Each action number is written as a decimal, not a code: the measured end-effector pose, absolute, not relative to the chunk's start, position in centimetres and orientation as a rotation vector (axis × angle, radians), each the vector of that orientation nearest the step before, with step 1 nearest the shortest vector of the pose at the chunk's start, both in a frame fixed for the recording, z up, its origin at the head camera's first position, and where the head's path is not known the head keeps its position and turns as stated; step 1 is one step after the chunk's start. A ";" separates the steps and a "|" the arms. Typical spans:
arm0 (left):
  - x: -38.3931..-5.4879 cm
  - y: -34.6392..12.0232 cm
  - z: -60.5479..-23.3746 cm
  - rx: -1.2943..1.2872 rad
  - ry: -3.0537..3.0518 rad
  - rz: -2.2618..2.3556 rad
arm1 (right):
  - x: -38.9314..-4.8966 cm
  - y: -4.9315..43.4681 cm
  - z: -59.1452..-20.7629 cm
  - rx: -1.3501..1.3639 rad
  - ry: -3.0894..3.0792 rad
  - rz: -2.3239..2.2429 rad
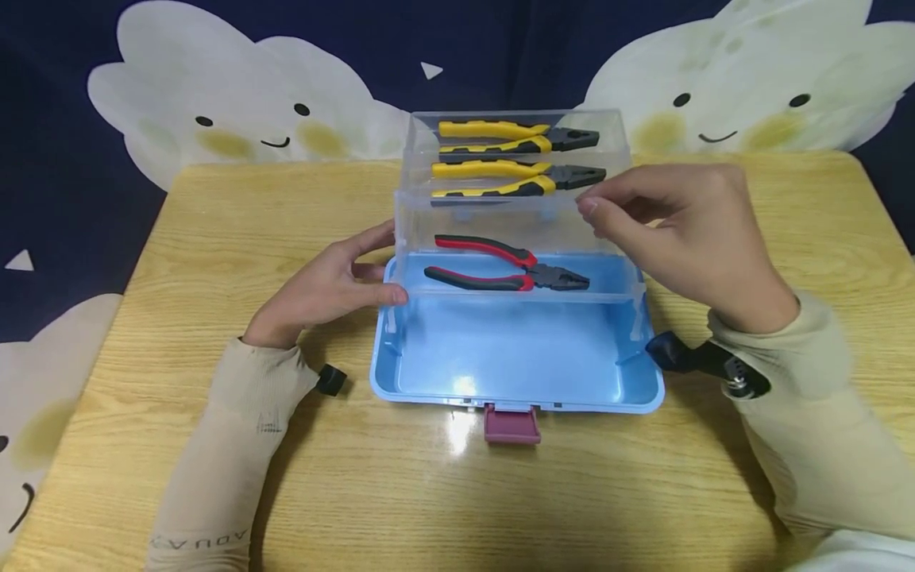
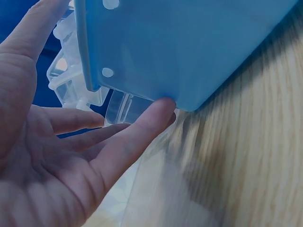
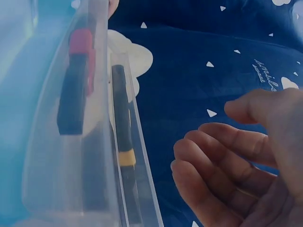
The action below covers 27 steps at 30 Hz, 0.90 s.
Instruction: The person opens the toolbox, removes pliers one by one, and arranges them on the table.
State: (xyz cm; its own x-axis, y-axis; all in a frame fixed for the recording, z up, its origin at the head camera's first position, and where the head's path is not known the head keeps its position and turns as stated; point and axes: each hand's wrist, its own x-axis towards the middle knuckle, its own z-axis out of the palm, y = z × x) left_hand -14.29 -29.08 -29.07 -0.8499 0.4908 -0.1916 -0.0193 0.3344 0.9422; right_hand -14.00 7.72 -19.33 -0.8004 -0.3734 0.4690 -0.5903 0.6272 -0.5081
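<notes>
An opened blue toolbox [image 1: 500, 349] has clear trays [image 1: 500, 218] raised over its back part. Two yellow-and-black pliers [image 1: 493, 187] lie in the upper tray, their dark jaws toward the right. Red-and-black pliers [image 1: 486, 280] lie in the lower tray with handles apart. My left hand [image 1: 325, 278] is at the toolbox's left side, thumb by the tray's corner; in the left wrist view its extended fingers touch the blue outer wall [image 2: 189, 52]. Beside the upper tray's right end, my right hand [image 1: 686, 230] is raised with bent fingers. The right wrist view shows nothing between them.
The toolbox stands on a wood-grain table [image 1: 214, 222]. A purple latch [image 1: 511, 425] hangs at its front edge. Behind the table is a dark blue cloth [image 1: 486, 48] printed with white clouds. Dark devices are strapped at both wrists.
</notes>
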 end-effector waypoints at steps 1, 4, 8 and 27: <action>-14.3 -29.1 -29.1 0.414 2.157 1.533 | -14.0 7.6 -19.4 0.782 -2.537 0.953; -14.3 -29.1 -29.0 0.415 2.160 1.529 | -13.8 7.3 -19.6 0.810 -2.550 0.949; -14.3 -29.1 -29.0 0.413 2.160 1.528 | -13.8 6.9 -20.0 0.862 -2.581 0.928; -14.5 -29.0 -29.1 0.386 2.199 1.528 | -14.4 4.5 -20.5 0.989 -2.878 0.700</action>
